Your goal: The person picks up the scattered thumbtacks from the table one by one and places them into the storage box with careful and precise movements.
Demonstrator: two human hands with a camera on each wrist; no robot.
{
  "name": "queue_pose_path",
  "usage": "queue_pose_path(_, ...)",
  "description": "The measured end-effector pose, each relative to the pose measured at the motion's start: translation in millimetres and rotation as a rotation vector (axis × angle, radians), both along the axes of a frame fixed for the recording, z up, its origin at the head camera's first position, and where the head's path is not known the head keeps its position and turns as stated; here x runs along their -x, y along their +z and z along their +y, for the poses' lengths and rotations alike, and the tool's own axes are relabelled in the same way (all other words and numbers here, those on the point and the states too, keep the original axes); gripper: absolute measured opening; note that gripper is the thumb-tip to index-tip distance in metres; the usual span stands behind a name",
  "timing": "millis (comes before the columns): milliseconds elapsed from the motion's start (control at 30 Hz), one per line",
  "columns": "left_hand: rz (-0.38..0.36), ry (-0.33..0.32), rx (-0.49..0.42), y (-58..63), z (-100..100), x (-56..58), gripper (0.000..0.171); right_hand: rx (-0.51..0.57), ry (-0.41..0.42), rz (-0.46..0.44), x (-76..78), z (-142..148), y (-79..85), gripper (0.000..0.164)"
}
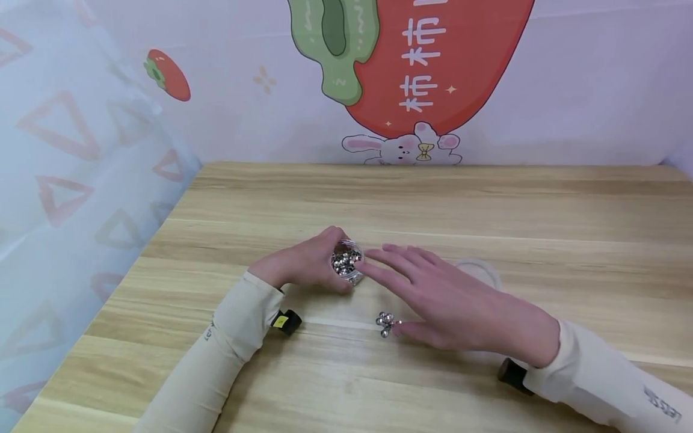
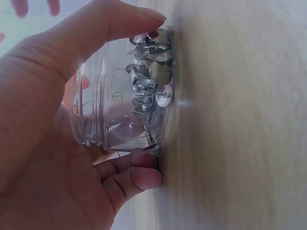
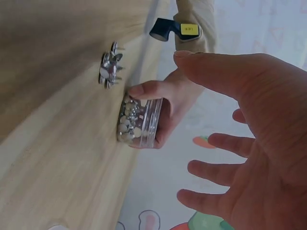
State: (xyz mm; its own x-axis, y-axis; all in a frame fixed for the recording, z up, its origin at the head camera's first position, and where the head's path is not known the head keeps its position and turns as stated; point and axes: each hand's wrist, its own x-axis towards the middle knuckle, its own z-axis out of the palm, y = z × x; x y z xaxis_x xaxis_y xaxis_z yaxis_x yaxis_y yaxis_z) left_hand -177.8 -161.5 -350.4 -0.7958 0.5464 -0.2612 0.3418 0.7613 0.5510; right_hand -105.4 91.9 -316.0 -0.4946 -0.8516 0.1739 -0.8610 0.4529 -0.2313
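Note:
My left hand [image 1: 308, 261] grips a clear plastic jar [image 2: 112, 132] that stands upright on the table, thumb on one side and fingers round the other. Silver thumbtacks [image 2: 156, 72] lie in the lower part of the open-topped jar. A small pile of thumbtacks [image 1: 385, 325] sits on the tabletop in front of the jar, toward the right. Above the table, between jar and pile, my right hand [image 1: 455, 307] is spread with nothing in its fingers; the right wrist view shows its fingers apart and away from the pile.
A round, clear lid [image 1: 489, 269] lies on the wooden table [image 1: 335, 385] behind the right hand, partly covered by it. Behind the table's far edge hangs a printed cloth [image 1: 227, 120], and a patterned curtain [image 1: 76, 252] runs along the left.

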Motion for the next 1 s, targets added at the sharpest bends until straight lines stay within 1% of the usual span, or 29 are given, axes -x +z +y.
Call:
queue_pose_path(67, 0.012, -0.002, -0.004, -1.2, -1, 0.0, 0.070, 0.003, 0.010, 0.010, -3.3, 1, 0.2, 0.095)
queue_pose_path(200, 0.014, 0.008, 0.001, -0.8, -2, -0.7, 0.069, -0.016, 0.008, -0.006, -5.5, -2, 0.7, 0.085)
queue_pose_path(333, 0.007, 0.014, 0.007, 0.5, -2, -1.0, 0.071, -0.067, 0.009, -0.021, -6.3, -3, -0.8, 0.065)
queue_pose_path(500, 0.014, 0.007, 0.024, 1.2, -2, -0.4, 0.072, -0.090, 0.058, -0.007, -4.9, -4, -5.6, 0.034)
queue_pose_path(633, 0.017, -0.001, 0.030, 0.6, -3, 0.1, 0.073, -0.087, 0.096, 0.012, -5.1, -4, -10.6, 0.018)
queue_pose_path(733, 0.014, -0.002, 0.027, -0.5, -2, 0.7, 0.073, -0.076, 0.118, 0.008, -6.0, -5, -14.1, 0.013)
queue_pose_path(867, 0.015, -0.007, 0.030, -1.8, -1, 1.5, 0.073, -0.052, 0.141, -0.035, -6.9, -6, -18.6, 0.009)
queue_pose_path(1000, 0.008, -0.010, 0.022, -2.0, -1, 1.5, 0.073, -0.042, 0.150, -0.064, -7.7, -7, -22.9, 0.012)
